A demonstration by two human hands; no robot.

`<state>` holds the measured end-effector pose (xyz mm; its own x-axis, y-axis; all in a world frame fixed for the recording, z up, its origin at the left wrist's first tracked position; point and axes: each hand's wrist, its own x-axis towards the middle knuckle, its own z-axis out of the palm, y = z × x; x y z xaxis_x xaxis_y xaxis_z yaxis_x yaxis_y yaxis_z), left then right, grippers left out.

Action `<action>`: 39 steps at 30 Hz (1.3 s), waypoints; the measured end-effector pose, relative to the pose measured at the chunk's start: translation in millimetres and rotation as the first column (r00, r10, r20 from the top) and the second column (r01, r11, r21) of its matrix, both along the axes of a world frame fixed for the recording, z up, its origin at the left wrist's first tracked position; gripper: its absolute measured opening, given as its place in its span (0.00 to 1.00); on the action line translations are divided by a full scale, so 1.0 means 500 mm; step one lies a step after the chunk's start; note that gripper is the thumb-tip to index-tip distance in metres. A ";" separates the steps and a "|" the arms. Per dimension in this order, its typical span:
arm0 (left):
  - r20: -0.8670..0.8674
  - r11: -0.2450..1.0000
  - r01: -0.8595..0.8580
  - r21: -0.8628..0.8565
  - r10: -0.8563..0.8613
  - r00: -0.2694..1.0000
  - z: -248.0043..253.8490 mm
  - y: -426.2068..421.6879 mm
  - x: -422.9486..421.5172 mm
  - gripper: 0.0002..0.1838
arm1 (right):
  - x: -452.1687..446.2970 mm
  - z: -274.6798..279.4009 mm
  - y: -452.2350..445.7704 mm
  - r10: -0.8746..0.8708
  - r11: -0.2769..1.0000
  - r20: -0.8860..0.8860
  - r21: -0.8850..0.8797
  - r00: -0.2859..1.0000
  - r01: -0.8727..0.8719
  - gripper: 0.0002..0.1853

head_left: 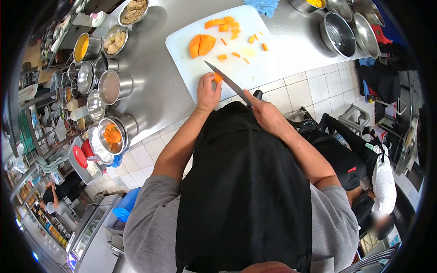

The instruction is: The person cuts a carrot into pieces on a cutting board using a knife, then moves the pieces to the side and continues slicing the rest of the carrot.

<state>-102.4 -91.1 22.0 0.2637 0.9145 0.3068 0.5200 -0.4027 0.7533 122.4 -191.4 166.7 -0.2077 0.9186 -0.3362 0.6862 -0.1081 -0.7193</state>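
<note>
A white cutting board [195, 73] lies on the steel counter. My left hand [208, 92] is closed on a small orange piece [218, 78] near the board's front edge. My right hand [264, 112] grips a knife [227, 82] by its handle, the blade pointing up and left beside that piece. Two large orange chunks [201, 46] rest farther back on the board. Behind and right of them are cut pieces [223, 27], with thin sticks [236, 54] scattered over the middle.
Metal bowls and pots [109, 86] crowd the counter's left side, one bowl [112, 135] holding orange peelings. Empty steel bowls [337, 35] and a blue cloth [261, 6] are at the back. People are at the right [337, 159] and far left [54, 195].
</note>
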 end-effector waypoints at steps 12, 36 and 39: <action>-0.020 1.000 -0.009 -0.009 0.008 1.000 0.001 -0.002 -0.007 0.22 | 0.024 0.028 -0.017 -0.091 0.995 -0.123 0.014 0.988 0.094 0.33; -0.021 0.995 0.096 0.021 -0.096 0.995 0.016 0.000 -0.024 0.24 | 0.059 -0.046 -0.003 -0.487 0.751 -0.430 -0.650 0.760 0.113 0.31; -0.013 0.995 0.103 0.011 -0.103 0.995 0.019 0.000 -0.024 0.25 | 0.061 -0.046 -0.001 -0.505 0.742 -0.444 -0.662 0.740 0.110 0.31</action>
<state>-114.3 -91.2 31.4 0.3603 0.8788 0.3130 0.4845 -0.4630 0.7422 153.1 -192.2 143.7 -0.2760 0.6379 -0.7190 0.0189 -0.7443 -0.6676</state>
